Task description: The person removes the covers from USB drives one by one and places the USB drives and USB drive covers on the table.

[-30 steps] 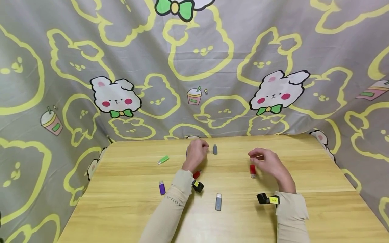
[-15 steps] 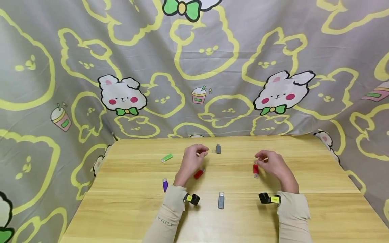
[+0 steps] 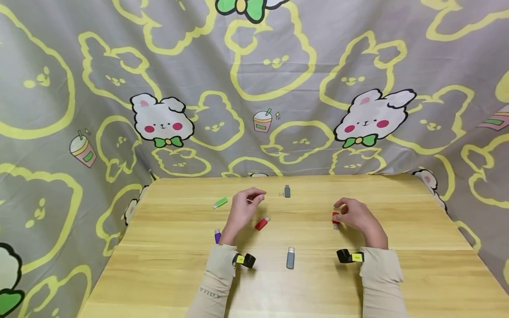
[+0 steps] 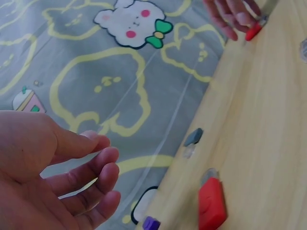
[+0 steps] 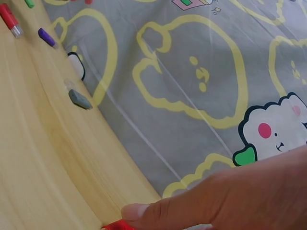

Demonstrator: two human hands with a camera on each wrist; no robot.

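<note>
My left hand (image 3: 243, 208) hovers over the far part of the table with loosely curved fingers and holds nothing. To its right lies a red USB stick (image 3: 262, 223). A purple USB stick (image 4: 151, 223) shows beyond that hand in the left wrist view; the hand hides it from the head view. My right hand (image 3: 357, 217) is at another red USB stick (image 3: 336, 225), its thumb over the stick and the index fingertip apart from the thumb. In the right wrist view the thumb (image 5: 158, 213) covers most of that stick (image 5: 119, 225).
A grey USB stick (image 3: 287, 191) lies far back beside a small clear piece (image 3: 281, 194). Another grey stick (image 3: 290, 258) is nearer. At left are a green stick (image 3: 220, 202) and a purple stick (image 3: 217, 236) near the forearm. Patterned curtains (image 3: 278, 88) border the table (image 3: 318, 282).
My left hand has drawn back to the left, uncovering the red USB stick beside it. My right thumb has come down over the other red USB stick. The view has shifted slightly.
</note>
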